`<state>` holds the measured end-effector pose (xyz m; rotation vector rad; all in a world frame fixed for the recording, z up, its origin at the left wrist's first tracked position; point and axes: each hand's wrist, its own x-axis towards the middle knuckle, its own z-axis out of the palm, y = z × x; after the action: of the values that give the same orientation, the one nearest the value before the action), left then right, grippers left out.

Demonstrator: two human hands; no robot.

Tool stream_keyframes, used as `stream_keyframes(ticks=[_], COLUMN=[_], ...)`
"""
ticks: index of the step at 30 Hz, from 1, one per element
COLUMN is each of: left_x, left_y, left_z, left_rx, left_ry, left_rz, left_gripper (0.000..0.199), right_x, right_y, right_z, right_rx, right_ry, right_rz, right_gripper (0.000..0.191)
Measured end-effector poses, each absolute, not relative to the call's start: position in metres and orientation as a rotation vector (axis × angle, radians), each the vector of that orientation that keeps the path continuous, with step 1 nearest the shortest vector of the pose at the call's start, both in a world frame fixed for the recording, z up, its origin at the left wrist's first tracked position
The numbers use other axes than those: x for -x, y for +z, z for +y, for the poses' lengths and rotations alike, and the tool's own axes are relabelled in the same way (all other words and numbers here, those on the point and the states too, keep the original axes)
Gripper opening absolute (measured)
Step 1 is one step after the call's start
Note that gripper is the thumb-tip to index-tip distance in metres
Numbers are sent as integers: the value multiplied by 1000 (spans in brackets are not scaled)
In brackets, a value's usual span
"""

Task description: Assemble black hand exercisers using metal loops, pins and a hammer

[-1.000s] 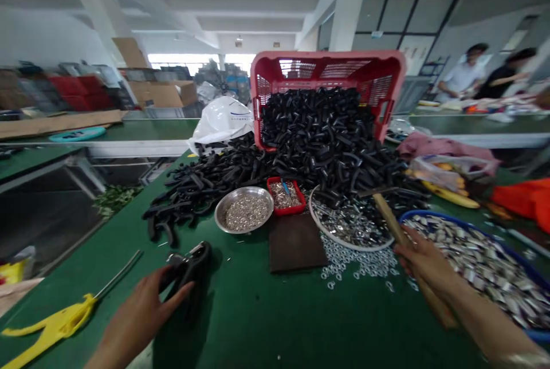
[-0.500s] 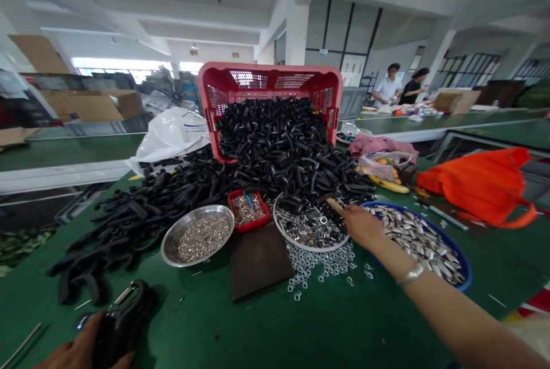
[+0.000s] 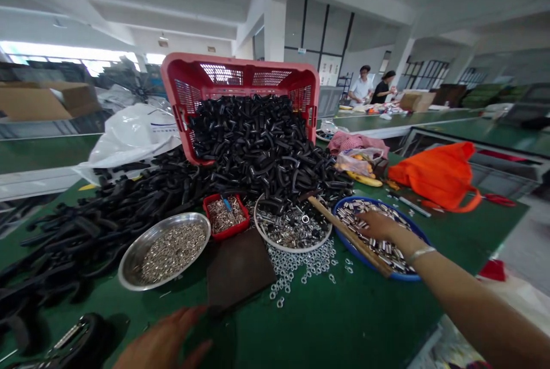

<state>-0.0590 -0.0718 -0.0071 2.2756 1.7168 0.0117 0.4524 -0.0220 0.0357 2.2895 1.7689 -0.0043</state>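
Note:
My right hand point(image 3: 378, 227) is over the blue tray point(image 3: 423, 237), its fingers apart and reaching down among short shiny metal pieces point(image 3: 356, 208). A hammer point(image 3: 339, 223) lies beside it, its wooden handle across the tray's near left edge and its head on the round white tray point(image 3: 296, 250). My left hand point(image 3: 165, 340), blurred, is above the green table with fingers spread and nothing in it. Left of it lies a black curved part with a metal bar, like a large carabiner point(image 3: 88, 340). A dark square plate point(image 3: 238, 269) lies between my hands.
A red crate point(image 3: 240, 59) on its side spills black curved parts point(image 3: 266, 140). A steel bowl point(image 3: 129, 274) and small red tray point(image 3: 227, 232) hold small metal pins. Loose metal rings point(image 3: 296, 269) lie before the white tray. An orange bag point(image 3: 433, 174) sits right; two people work behind.
My right hand has let go of the hammer and moved right into the blue tray. My left hand has released the carabiner-like part and moved right. The view has shifted rightward.

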Motion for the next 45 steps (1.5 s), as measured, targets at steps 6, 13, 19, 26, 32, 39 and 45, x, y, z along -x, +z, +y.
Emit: stream_keyframes(ticks=[6,13,19,26,32,39,45], left_x=[-32,-85,-117,-124,-124,-116,-113], left_y=[31,31,19,0,-8,-9,8], left_z=[-47,-20,-6,-12,-15,-9,-16], left_rx=[-2421,-2583,-2508,-2280,-2311,-1995,-918], left_ry=[-18,2,43,266,308,587,775], left_rz=[1367,1239,1464,1633,1569,1354,1067], left_gripper=[43,31,25,20,18,22,13], right_x=[-441,-441,-419,-344,-305,-291,-264], right_y=[17,12,31,36,18,9,14], right_z=[-20,-16,-33,-63,-66,-71,-65], right_rx=[-2261,-2398,-3466,-2827,-2522,-2353,-2337], right_ry=[73,196,-617,-2149,-2227,-2567,-2194], right_rz=[1795,1833,2185,2361,2326,2155,2537], right_gripper=[29,23,31,34,37,36,31])
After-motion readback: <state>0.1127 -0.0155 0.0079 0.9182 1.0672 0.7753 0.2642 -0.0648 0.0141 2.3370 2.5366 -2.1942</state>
